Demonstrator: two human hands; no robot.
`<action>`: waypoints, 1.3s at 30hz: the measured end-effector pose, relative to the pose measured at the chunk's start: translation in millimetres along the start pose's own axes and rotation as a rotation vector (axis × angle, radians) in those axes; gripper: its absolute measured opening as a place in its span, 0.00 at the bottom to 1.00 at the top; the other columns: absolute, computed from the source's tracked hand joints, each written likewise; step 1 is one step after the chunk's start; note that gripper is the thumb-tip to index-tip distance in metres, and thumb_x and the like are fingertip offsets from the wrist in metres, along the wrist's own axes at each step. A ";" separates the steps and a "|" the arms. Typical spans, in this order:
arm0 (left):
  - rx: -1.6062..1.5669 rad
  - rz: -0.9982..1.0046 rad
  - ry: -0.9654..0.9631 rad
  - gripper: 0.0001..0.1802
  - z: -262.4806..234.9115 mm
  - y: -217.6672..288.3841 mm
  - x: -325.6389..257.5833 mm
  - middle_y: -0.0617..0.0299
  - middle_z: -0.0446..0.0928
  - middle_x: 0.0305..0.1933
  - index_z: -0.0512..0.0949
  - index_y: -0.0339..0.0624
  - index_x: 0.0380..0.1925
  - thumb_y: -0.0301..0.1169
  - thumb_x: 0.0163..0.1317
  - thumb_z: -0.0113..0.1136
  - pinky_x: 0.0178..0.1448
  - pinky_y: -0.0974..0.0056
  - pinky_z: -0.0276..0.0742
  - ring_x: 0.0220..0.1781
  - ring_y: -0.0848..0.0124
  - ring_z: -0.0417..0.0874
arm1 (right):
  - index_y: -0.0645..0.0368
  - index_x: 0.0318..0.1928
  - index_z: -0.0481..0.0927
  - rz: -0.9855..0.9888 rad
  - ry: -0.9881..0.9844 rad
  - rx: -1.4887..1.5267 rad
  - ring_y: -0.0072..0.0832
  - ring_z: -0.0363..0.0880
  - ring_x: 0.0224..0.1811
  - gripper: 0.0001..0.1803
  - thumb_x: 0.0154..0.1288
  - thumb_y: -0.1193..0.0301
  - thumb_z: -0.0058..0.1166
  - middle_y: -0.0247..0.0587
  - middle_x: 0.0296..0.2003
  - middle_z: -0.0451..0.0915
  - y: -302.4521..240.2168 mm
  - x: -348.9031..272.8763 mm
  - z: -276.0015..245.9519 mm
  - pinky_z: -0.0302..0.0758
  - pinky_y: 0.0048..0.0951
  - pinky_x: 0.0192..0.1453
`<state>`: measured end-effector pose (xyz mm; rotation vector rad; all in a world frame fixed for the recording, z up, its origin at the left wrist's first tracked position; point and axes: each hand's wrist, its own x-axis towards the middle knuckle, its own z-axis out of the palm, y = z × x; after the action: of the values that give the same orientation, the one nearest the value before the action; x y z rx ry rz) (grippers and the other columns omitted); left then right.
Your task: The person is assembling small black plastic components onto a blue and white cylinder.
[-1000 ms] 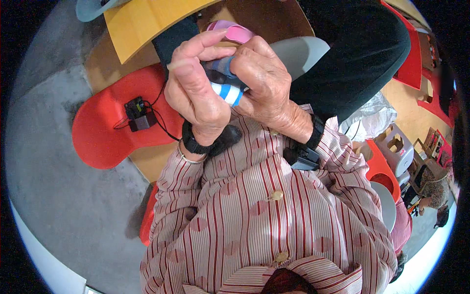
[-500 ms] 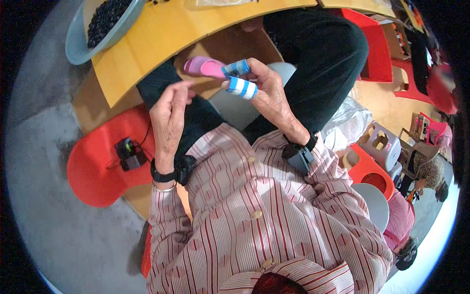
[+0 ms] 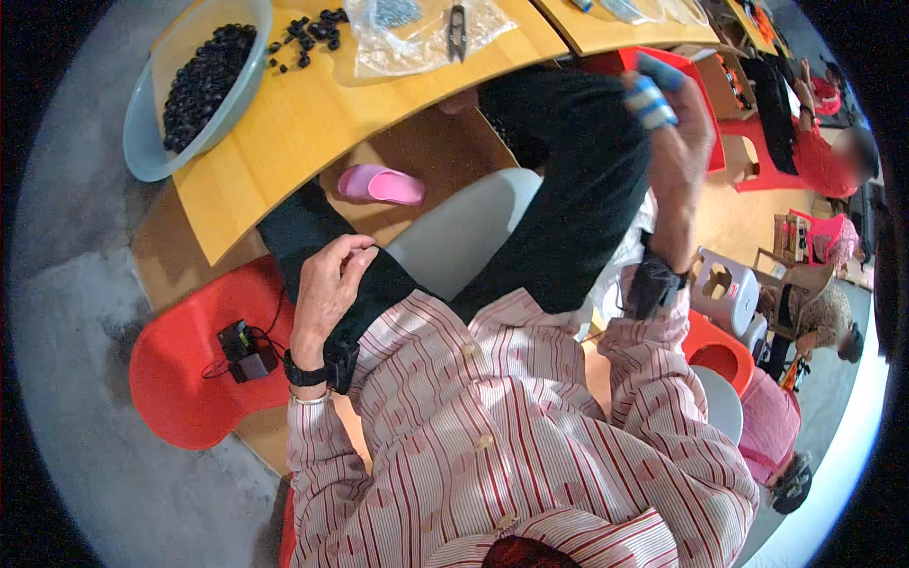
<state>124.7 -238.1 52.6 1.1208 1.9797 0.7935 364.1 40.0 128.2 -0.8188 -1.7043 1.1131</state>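
My left hand (image 3: pixel 329 289) hovers by my left thigh, its fingers curled and the thumb pressed near the index finger. Whatever those fingertips may hold is too small to make out. My right hand (image 3: pixel 680 142) is raised beyond my right knee, close to a red plastic bin (image 3: pixel 712 99), and smeared by motion. Blue-and-white striped wraps (image 3: pixel 650 100) cover its thumb and a finger. On the yellow table ahead stands a pale blue bowl (image 3: pixel 142 142) of small black pieces (image 3: pixel 213 85), with several more pieces (image 3: pixel 311 36) loose beside it.
Small thread snips (image 3: pixel 456 33) lie on a clear plastic bag (image 3: pixel 393 52). A pink slipper (image 3: pixel 382 185) shows beneath the table (image 3: pixel 222 199). On my left, a red stool (image 3: pixel 189 312) carries a small black device (image 3: pixel 246 350). Stools and other people are at the right.
My right hand has swung from the middle out to the far right. My left hand has dropped slightly toward my thigh, its fingers more curled. The view has shifted, showing more tabletop.
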 end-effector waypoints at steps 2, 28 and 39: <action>-0.018 0.083 0.061 0.09 -0.7 -4.4 1.2 0.51 0.78 0.30 0.77 0.35 0.36 0.30 0.60 0.56 0.34 0.65 0.73 0.28 0.65 0.79 | 0.64 0.47 0.76 0.022 0.138 -0.102 0.22 0.77 0.40 0.15 0.58 0.76 0.57 0.41 0.38 0.80 16.7 15.8 -24.1 0.74 0.21 0.46; 0.325 0.106 0.514 0.13 -63.0 29.9 168.9 0.47 0.78 0.28 0.76 0.37 0.39 0.34 0.58 0.57 0.37 0.55 0.74 0.32 0.51 0.80 | 0.63 0.53 0.74 0.098 0.085 -0.423 0.21 0.76 0.47 0.18 0.63 0.74 0.54 0.38 0.47 0.78 17.1 38.5 -57.1 0.71 0.22 0.54; 0.509 0.138 0.522 0.12 -55.6 17.4 200.0 0.45 0.77 0.32 0.73 0.36 0.36 0.34 0.58 0.57 0.41 0.52 0.72 0.37 0.49 0.78 | 0.56 0.49 0.78 -0.060 -0.170 -0.791 0.34 0.77 0.35 0.17 0.57 0.74 0.57 0.45 0.32 0.77 2.9 32.9 -6.1 0.73 0.32 0.41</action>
<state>13.9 -62.2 40.7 1.4586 2.6661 0.7208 358.0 71.7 137.5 -1.1535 -2.3346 0.4451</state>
